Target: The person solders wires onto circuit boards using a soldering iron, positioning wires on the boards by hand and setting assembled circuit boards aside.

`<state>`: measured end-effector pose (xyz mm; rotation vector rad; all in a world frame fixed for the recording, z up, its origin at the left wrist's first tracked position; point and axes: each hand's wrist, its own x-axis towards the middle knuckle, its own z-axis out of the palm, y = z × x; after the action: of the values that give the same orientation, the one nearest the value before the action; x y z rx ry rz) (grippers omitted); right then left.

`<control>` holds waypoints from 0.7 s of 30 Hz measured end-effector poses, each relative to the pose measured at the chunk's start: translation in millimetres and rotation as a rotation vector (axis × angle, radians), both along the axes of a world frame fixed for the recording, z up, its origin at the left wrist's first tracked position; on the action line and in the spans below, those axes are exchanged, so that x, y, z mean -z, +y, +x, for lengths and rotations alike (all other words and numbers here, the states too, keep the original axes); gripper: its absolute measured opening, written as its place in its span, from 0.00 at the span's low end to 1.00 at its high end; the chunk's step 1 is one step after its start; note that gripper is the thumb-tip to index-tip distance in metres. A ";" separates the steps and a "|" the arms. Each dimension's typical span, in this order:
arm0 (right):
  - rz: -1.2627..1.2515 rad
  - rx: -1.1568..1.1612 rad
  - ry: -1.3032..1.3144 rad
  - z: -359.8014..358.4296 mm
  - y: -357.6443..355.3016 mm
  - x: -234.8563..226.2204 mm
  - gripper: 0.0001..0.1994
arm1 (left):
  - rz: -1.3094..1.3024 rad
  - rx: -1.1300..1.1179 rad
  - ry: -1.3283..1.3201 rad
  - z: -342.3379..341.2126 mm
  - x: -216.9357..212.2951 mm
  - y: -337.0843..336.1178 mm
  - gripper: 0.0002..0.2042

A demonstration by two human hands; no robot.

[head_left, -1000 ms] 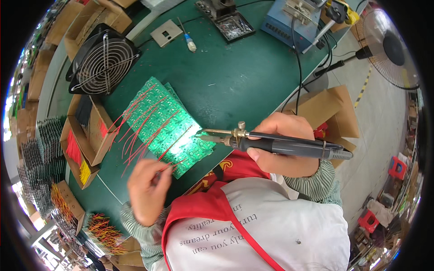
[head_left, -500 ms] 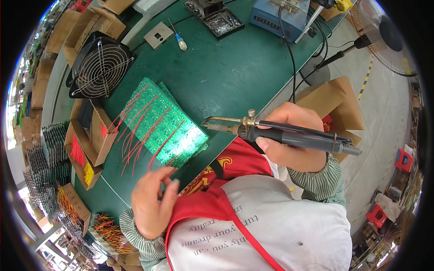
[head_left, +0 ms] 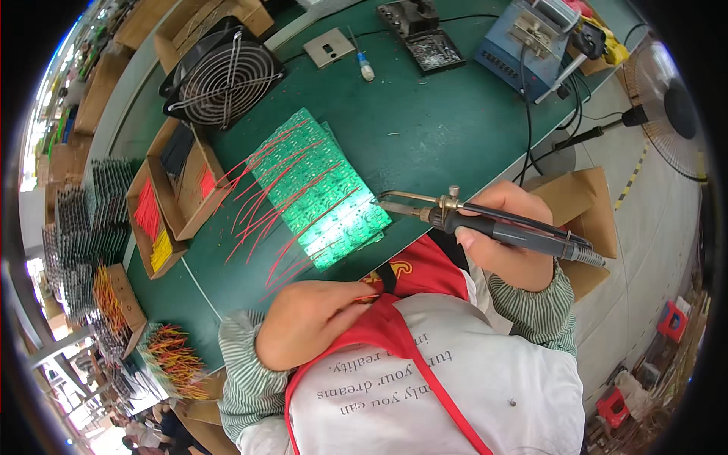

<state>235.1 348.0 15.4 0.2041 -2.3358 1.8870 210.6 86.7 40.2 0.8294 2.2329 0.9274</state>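
Note:
My right hand (head_left: 508, 231) is wrapped round a soldering iron (head_left: 523, 236), which has a thin curved metal feed tube fixed along its top. The iron's tip points left, just beside the near right corner of a stack of green circuit boards (head_left: 322, 189). Several thin red wires (head_left: 284, 199) stick out from the top board, their loose ends reaching left over the table. My left hand (head_left: 311, 315) is by the red apron (head_left: 364, 326), below the boards, with its fingers closed together. Whatever those fingertips may hold is too hidden to make out.
Left of the boards lie cardboard trays (head_left: 182, 220) with red, yellow and black wires. Behind are a black fan (head_left: 227, 80), a metal plate (head_left: 330, 48), a screwdriver (head_left: 364, 67), a soldering stand (head_left: 428, 45) and a blue machine (head_left: 523, 49). An open carton (head_left: 580, 205) stands at right.
My left hand has moved from the near edge of the boards toward the apron, its fingers closing. A red wire now lies across the board's near end. My right hand still holds the soldering iron.

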 end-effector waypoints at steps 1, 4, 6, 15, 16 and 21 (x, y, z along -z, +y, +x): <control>0.016 -0.008 0.024 -1.6 -0.1 0.0 0.08 | 0.020 0.094 -0.036 -1.1 5.0 1.4 0.10; 0.024 -0.015 0.056 -4.3 -4.7 -0.9 0.08 | 0.090 0.363 -0.238 -4.6 21.7 5.2 0.12; 0.019 -0.009 0.065 -3.1 -7.1 -3.4 0.08 | 0.227 0.429 -0.286 -7.6 27.8 4.9 0.12; -0.086 0.070 -0.077 3.8 -7.7 -4.2 0.08 | 0.225 0.177 -0.263 2.0 20.9 9.2 0.05; -0.069 0.066 -0.083 2.9 -6.8 -5.2 0.08 | 0.233 0.124 -0.206 4.3 20.7 12.4 0.05; -0.058 0.073 -0.050 -4.8 -7.4 -11.6 0.08 | 0.404 0.021 -0.046 12.9 27.3 54.6 0.05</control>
<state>230.3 340.6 27.0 0.0653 -2.2825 1.9437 223.5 141.3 12.8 0.9911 2.0209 1.3998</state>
